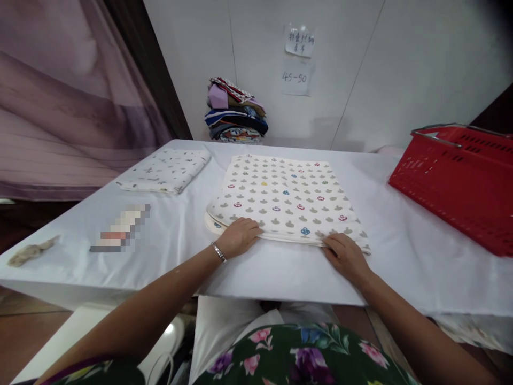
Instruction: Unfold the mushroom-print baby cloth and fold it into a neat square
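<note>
A folded white cloth (288, 198), printed with grey, red, blue and yellow mushroom shapes, is spread flat at the middle of a white-covered surface (276, 275); its near edge is attended by two bare hands. The near left corner is touched by the left hand (240, 236), by whose fingers the edge is covered; whether the cloth is pinched there by the thumb cannot be told, as the underside is hidden. The edge near the right corner is clamped by the right hand (348, 256), with fingers placed over the top; the two hands are held well apart. A silver bracelet (218, 252) is worn on the left wrist; a dark green floral garment (296, 355) is seen below.

A second folded cloth (164, 171), white with small dark prints, is placed to the left; nearer, an item blurred by pixelation (120, 230) is laid beside a small tan object (32, 252). A red basket (460, 187) is set at the right; beyond the far edge, folded textiles (236, 112) are stacked against a pale wall (360, 69), to which handwritten papers (296, 78), one marked "45-50", are fixed.
</note>
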Tool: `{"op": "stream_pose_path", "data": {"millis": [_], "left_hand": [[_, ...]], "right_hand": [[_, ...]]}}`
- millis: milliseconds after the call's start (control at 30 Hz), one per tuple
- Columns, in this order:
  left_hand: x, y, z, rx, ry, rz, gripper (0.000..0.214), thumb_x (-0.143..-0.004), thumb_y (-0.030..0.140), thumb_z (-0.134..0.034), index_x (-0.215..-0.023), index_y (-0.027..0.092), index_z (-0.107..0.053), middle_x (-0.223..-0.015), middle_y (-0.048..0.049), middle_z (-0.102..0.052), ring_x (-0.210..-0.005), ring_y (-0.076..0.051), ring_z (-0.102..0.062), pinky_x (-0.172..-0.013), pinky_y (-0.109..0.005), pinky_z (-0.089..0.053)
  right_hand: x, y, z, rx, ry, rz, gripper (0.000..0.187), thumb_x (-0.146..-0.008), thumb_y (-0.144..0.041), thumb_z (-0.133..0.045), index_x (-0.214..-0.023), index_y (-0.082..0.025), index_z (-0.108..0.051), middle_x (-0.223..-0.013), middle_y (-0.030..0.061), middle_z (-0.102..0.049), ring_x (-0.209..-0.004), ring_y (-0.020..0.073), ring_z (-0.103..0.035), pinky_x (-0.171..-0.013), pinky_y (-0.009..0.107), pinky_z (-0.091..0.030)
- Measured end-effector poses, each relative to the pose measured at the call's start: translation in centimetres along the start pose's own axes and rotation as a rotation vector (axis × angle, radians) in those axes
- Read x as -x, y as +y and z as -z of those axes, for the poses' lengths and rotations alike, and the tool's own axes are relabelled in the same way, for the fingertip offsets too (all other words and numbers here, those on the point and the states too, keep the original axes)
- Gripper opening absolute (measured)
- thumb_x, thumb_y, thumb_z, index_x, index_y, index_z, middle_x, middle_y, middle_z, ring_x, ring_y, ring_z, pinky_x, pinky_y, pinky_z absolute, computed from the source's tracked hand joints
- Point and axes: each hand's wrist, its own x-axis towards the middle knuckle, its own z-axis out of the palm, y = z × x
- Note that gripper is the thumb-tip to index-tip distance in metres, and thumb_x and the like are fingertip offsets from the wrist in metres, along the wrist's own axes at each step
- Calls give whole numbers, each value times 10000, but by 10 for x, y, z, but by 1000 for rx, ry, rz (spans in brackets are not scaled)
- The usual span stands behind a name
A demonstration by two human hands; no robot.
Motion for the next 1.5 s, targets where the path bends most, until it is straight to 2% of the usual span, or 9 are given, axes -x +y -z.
{"op": "stream_pose_path", "data": {"millis": [333, 467, 533, 633, 733, 833, 933, 1300, 1500], "left_hand": [[-20, -2, 11, 177, -197, 246, 143, -732, 137, -568, -838, 205, -636, -842, -7, -641, -739, -156, -578, -682, -273, -417], [-32, -3, 25, 131, -274, 259, 141, -694, 114, -557, -779, 194, -635, -795, -12, -637, -705, -163, -571, -625, -270, -400], [-42, -4, 37, 21, -212, 201, 110, -726, 126, -536, -765, 178, -624, -779, -30, -621, -695, -171, -557, -620, -288, -388], [-56, -5, 47, -218, 27, 109, 163, -812, 112, -447, -763, 160, -595, -761, -62, -575, -696, -184, -524, -629, -322, -365], [-54, -7, 33, -330, 125, 15, 224, -854, 87, -392, -742, 164, -569, -757, -71, -546, -708, -183, -501, -621, -324, -348], [-36, -10, 6, -307, 59, -52, 220, -857, 93, -419, -700, 166, -555, -740, -57, -543, -687, -168, -490, -608, -308, -345], [-17, -9, -8, -260, 32, -11, 210, -851, 102, -442, -685, 163, -555, -740, -50, -552, -702, -168, -496, -623, -307, -356], [-5, -9, -1, -22, -13, 7, 222, -872, 130, -408, -920, 165, -622, -912, -76, -616, -870, -183, -533, -728, -314, -417], [-2, -9, -4, -98, -14, -22, 241, -900, 158, -381, -893, 154, -621, -873, -75, -603, -840, -182, -527, -738, -315, -411]], "right_hand": [[2, 1, -1, -2, -1, -2, 161, -869, -223, -478, -942, -174, -613, -913, 90, -625, -869, 208, -550, -765, 358, -470], [1, 1, -1, -8, -11, -5, 168, -867, -221, -476, -945, -175, -617, -915, 91, -626, -864, 210, -552, -763, 358, -469], [1, 0, -1, -5, -10, -3, 168, -867, -218, -476, -943, -171, -619, -909, 94, -626, -860, 212, -553, -759, 356, -469], [1, 0, 0, -2, -17, 10, 174, -872, -216, -468, -941, -171, -621, -901, 94, -629, -843, 210, -552, -751, 354, -469], [1, 0, -1, 1, -2, 18, 182, -878, -224, -461, -939, -175, -624, -896, 93, -632, -837, 207, -553, -753, 358, -471], [2, 1, -1, 10, -2, 16, 186, -884, -230, -454, -934, -182, -627, -894, 89, -632, -832, 205, -558, -741, 361, -474], [2, 2, -2, 16, -3, 29, 182, -883, -228, -459, -937, -179, -625, -900, 92, -632, -837, 207, -563, -745, 364, -476], [2, 2, -1, 17, 9, 28, 185, -875, -244, -468, -935, -185, -632, -904, 87, -638, -844, 208, -569, -753, 367, -482], [2, 3, -1, 42, 16, 52, 175, -873, -244, -480, -925, -171, -631, -902, 98, -634, -843, 213, -566, -750, 364, -485]]}}
